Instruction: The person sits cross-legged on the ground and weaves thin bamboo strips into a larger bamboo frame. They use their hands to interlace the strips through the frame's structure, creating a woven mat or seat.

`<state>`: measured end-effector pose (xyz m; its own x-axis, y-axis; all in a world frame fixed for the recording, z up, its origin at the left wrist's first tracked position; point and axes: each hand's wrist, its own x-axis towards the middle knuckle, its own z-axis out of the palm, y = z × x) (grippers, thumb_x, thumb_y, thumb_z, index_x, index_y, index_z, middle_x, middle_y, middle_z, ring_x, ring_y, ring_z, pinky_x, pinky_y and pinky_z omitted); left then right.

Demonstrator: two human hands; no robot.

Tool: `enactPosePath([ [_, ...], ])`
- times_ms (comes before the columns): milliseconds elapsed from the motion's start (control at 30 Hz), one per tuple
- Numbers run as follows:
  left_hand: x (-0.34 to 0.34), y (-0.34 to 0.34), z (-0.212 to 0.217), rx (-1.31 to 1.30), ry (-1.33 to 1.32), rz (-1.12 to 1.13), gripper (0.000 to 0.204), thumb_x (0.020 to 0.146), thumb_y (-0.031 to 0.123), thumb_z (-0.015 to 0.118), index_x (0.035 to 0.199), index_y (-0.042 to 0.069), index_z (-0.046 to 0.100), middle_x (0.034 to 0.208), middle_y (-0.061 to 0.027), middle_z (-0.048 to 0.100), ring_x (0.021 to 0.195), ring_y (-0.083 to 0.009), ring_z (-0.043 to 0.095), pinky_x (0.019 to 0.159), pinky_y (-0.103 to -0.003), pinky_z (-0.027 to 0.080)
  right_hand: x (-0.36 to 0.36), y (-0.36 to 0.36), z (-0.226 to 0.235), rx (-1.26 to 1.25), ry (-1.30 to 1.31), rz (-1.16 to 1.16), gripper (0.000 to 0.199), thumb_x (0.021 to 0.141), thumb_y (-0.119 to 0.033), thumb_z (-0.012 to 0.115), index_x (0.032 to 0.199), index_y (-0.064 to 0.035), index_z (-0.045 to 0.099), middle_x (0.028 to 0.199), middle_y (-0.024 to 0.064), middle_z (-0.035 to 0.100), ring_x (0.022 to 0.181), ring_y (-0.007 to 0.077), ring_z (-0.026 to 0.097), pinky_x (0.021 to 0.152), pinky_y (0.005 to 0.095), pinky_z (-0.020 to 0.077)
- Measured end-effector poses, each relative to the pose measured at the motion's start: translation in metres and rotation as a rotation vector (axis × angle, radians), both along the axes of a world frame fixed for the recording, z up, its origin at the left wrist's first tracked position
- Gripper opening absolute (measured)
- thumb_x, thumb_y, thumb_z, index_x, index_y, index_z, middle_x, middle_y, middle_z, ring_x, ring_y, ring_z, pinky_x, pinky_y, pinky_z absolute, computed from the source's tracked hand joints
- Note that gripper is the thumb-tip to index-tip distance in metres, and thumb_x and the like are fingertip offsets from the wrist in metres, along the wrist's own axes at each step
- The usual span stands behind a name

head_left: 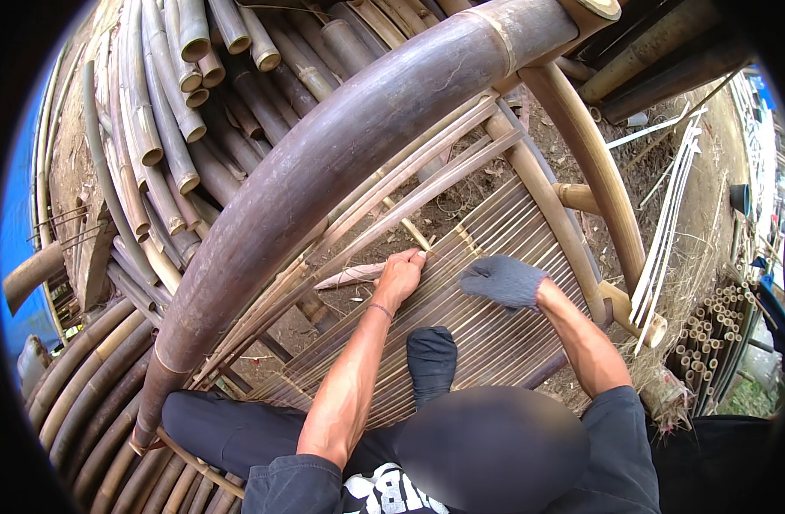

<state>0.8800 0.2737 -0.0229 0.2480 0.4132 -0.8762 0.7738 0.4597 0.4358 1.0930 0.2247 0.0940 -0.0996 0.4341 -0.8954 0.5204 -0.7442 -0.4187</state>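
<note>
My left hand is bare and pinches the end of a thin bamboo slat at the left edge of a panel of flat bamboo slats. In a dark grey glove, my right hand lies palm down on the slats a little to the right. A thick dark bamboo pole arches over the panel's left side. A foot in a dark sock rests on the slats below my hands.
Cut bamboo poles are stacked at the upper left and lower left. A pale curved bamboo frame bounds the panel on the right. Thin white strips lean at right, with short bamboo tubes beyond. Dirt ground shows underneath.
</note>
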Motion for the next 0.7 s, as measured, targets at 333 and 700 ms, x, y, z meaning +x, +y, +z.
enactPosePath([
  [333,0.0,-0.004,-0.004,0.074,0.018,0.035,0.039,0.089,0.044,0.053,0.112,0.018,0.072,0.115,-0.014,0.069,0.114,-0.0374,0.06,0.099,-0.064,0.032,0.017,0.038,0.013,0.478,0.45,-0.819,0.043,0.098,-0.033,0.046,0.081,0.0007,0.066,0.102,0.0183,0.069,0.08,0.0271,0.066,0.087,0.0395,0.0507],
  [700,0.0,-0.02,0.002,0.376,0.026,-0.004,0.033,0.093,0.042,0.056,0.104,0.017,0.074,0.105,-0.0185,0.063,0.106,-0.0385,0.059,0.089,-0.061,0.038,-0.065,-0.06,-0.034,0.52,0.069,0.115,0.043,0.101,-0.034,0.038,0.1,-0.001,0.065,0.092,0.0223,0.067,0.08,0.0412,0.065,0.073,0.0465,0.055],
])
